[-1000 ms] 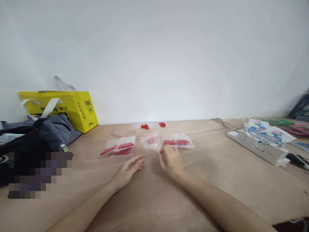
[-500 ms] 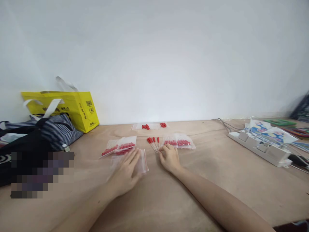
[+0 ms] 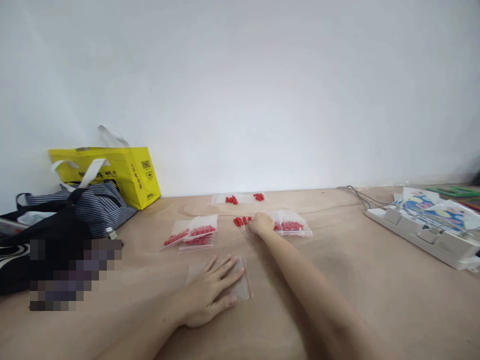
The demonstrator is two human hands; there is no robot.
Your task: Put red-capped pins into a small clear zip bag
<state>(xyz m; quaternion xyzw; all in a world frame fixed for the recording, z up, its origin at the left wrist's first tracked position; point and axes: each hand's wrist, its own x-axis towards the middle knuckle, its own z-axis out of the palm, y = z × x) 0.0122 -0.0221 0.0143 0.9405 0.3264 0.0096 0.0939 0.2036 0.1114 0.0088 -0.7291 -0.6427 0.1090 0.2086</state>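
My left hand (image 3: 213, 290) lies open, fingers spread, flat on a clear zip bag (image 3: 245, 287) with a red seal line. My right hand (image 3: 261, 223) reaches further forward, its fingers curled down and closed; whatever they grip is hidden. Left of those fingers, several thin pale sticks with red tips (image 3: 238, 221) lie loosely fanned on the table. Just right of the hand rests a zip bag of red-tipped sticks (image 3: 293, 226). A pile of similar filled bags (image 3: 202, 231) lies beyond my left hand.
Against the wall, a clear bag (image 3: 245, 199) lies with two clusters of red pieces. A yellow bag (image 3: 140, 177), a striped bag (image 3: 107, 205) and a black bag (image 3: 56, 245) stand at left. At right are a white power strip (image 3: 416, 237), cables and printed cards (image 3: 450, 212).
My left hand has drawn back toward me, away from the filled bags, with the clear zip bag under it. My right hand has moved forward, its fingers now curled beside the loose sticks.
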